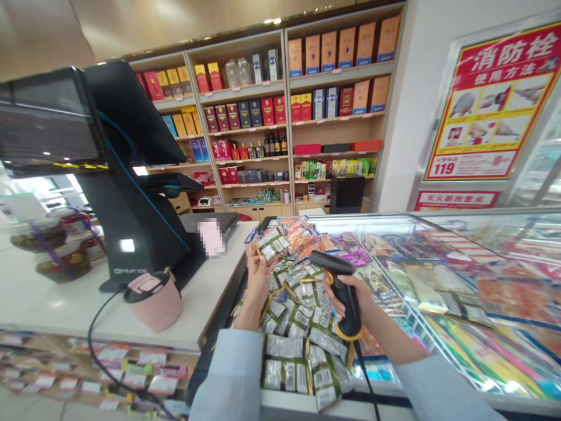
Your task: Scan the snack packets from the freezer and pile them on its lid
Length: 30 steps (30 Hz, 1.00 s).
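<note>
My left hand (pixel 258 275) is raised over a heap of small green-and-silver snack packets (pixel 298 327) and pinches one packet (pixel 268 244) upright by its lower edge. My right hand (pixel 350 298) is wrapped round the handle of a black barcode scanner (pixel 337 286) with a yellow trim, its head pointing left toward the held packet. The scanner's cable hangs down past my right sleeve. The heap lies on the glass top of a display counter (pixel 438 280), with orange and purple packets behind it.
A black point-of-sale terminal (pixel 127 193) stands on the white counter (pixel 44 298) at left, with a pink cup (pixel 155 299) and jars beside it. Shelves of boxed goods and bottles (pixel 272 111) fill the back wall. A red fire-hydrant poster (pixel 491 99) hangs at right.
</note>
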Tool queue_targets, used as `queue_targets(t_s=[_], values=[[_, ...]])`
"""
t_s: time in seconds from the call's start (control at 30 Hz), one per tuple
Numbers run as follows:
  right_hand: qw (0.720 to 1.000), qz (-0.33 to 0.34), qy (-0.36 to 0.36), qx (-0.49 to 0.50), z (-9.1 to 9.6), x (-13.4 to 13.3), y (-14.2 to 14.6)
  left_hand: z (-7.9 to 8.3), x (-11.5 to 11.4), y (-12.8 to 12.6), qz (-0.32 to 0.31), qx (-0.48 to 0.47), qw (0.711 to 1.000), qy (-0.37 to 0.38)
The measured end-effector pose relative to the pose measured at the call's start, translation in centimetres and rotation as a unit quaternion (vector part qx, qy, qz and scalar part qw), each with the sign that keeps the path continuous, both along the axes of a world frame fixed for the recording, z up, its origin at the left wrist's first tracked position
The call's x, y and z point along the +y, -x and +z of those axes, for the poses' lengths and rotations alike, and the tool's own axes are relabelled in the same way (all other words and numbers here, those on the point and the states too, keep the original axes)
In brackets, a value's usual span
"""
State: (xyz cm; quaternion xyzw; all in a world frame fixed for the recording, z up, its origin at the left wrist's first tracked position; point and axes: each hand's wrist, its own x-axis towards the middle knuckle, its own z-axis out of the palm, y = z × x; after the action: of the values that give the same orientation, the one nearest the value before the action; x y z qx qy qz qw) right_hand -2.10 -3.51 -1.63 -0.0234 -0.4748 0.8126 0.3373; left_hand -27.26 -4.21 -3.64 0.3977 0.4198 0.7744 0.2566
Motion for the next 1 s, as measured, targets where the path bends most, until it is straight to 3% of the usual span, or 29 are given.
queue_targets(t_s=[0.13,0.43,1.0], values=[[1.000,-0.026,0.005,0.006,-0.5,0.0,0.4,0.4,-0.3,-2.6,-0.073,-0.053,0.996,-0.023],[0.999,-0.041,0.008,0.009,-0.2,-0.3,0.1,1.3,-1.0,-3.8,0.000,0.005,1.000,-0.020],[0.999,-0.034,0.004,0.038,-0.2,-0.1,-0.2,0.4,-0.3,-2.9,0.029,0.056,0.998,0.002]])
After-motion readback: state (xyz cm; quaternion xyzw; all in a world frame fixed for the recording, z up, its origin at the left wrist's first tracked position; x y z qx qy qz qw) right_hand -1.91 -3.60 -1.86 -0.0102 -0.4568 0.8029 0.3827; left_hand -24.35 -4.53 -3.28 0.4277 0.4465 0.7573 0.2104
